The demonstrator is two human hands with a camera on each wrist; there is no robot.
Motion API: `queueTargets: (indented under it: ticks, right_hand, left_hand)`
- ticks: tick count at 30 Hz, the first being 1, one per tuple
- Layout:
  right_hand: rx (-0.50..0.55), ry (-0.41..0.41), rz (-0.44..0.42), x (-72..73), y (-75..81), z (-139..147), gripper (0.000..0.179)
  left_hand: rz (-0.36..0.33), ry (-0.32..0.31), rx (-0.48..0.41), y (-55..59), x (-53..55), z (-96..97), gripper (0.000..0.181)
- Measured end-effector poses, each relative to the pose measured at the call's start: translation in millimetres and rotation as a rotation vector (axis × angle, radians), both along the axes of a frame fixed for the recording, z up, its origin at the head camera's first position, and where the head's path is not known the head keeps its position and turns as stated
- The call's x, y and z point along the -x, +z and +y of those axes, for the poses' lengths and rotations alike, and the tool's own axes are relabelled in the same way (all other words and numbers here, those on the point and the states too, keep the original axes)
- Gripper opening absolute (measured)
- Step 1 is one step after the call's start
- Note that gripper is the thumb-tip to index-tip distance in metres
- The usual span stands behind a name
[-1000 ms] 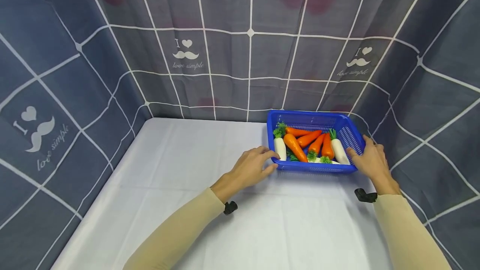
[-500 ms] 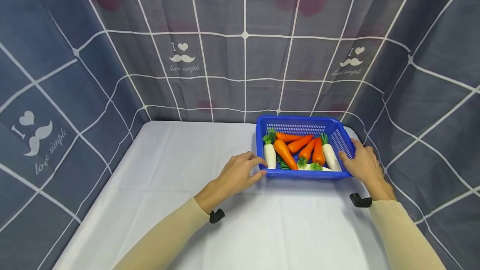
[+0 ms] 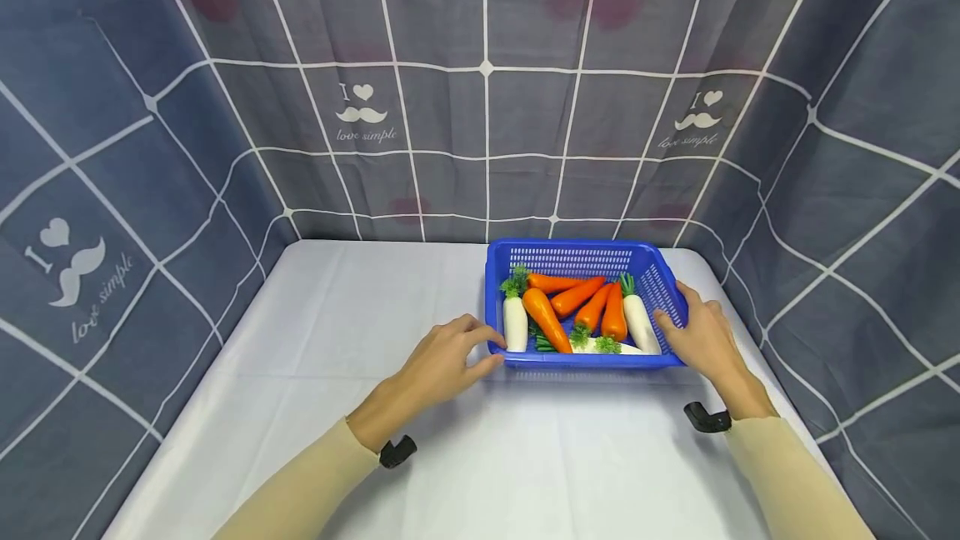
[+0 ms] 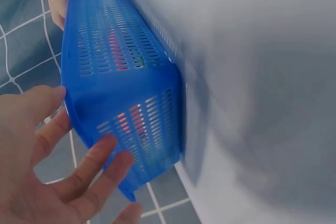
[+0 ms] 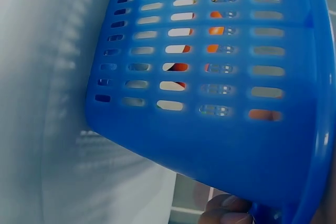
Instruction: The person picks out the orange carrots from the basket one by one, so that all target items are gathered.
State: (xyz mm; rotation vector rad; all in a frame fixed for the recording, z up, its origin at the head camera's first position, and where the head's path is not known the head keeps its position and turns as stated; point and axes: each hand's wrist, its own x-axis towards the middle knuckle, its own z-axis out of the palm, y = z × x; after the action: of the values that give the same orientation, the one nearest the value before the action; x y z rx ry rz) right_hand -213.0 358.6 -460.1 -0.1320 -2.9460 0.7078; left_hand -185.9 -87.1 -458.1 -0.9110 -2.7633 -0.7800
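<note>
A blue perforated plastic basket (image 3: pixel 592 362) sits right of centre, its base close to the white tabletop. Inside are several orange carrots (image 3: pixel 546 319) and white radishes (image 3: pixel 639 323) with green tops. My left hand (image 3: pixel 442 357) holds the near left corner, thumb at the front rim and fingers by the end wall; the left wrist view shows its fingers (image 4: pixel 107 177) slightly spread there. At the right end my right hand (image 3: pixel 701 340) grips the rim, thumb on the inner side. In the right wrist view, curled fingers (image 5: pixel 228 208) show under the rim beside the slotted wall.
A white cloth (image 3: pixel 360 298) covers the table. Grey-blue checked curtains (image 3: pixel 442 107) with white lines close in the back and both sides, the right one (image 3: pixel 870 232) near my right arm. Dark straps with small mounts (image 3: pixel 705 417) sit at my wrists.
The basket has moved left and toward me, with its carrots and radishes still inside. Both hands have travelled along with it, staying at its two ends.
</note>
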Motion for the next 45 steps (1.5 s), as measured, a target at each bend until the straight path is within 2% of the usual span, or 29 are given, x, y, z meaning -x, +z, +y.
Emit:
queueTargets:
  ticks: [6,14,20,26,30,34,40,45]
  right_hand:
    - [0.025,0.024,0.004,-7.7,-3.6,-13,0.085]
    - [0.019,0.035,-0.024,-17.6,0.3,-29,0.087]
    - [0.001,0.035,-0.02,-21.6,1.3,-35,0.092]
    - [0.028,0.147,-0.039,-17.8,-6.4,-32,0.104]
    - [0.05,0.177,-0.067,-15.2,-10.0,-29,0.109]
    - [0.056,0.185,-0.067,-14.5,-9.8,-28,0.11]
    - [0.057,0.19,-0.056,-15.6,-8.9,-29,0.111]
    - [0.037,0.189,-0.059,-17.4,-11.7,-27,0.111]
  left_hand:
    - [0.004,0.015,0.013,-0.5,-11.8,-14.4,0.017]
    - [-0.016,0.038,0.017,1.6,-25.4,-33.5,0.018]
    - [-0.015,0.021,-0.001,3.2,-27.6,-37.8,0.02]
    - [-0.013,0.018,0.041,10.9,-25.2,-36.9,0.026]
    - [-0.001,0.03,0.069,20.1,-18.4,-33.7,0.032]
    - [0.017,0.01,0.069,32.6,-4.0,-29.3,0.033]
    - [0.0,-0.071,0.125,47.8,26.5,-16.2,0.04]
    - [-0.056,-0.179,0.176,61.5,55.5,5.0,0.047]
